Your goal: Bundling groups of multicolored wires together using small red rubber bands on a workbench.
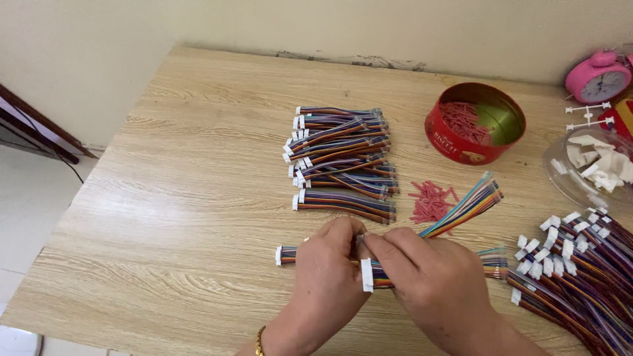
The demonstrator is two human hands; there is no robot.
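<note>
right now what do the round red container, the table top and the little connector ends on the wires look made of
Round red container: likely painted metal tin, glossy with a shiny gold-green inside. Table top: light wood grain, matte, maybe laminate. Connector ends: white, opaque, probably moulded plastic.

We see a light wooden table point(171, 198) filling most of the frame, against a plain cream wall point(330, 23) along the top. At left, pale floor point(26, 211) and perhaps dark furniture legs point(33, 128).
</note>
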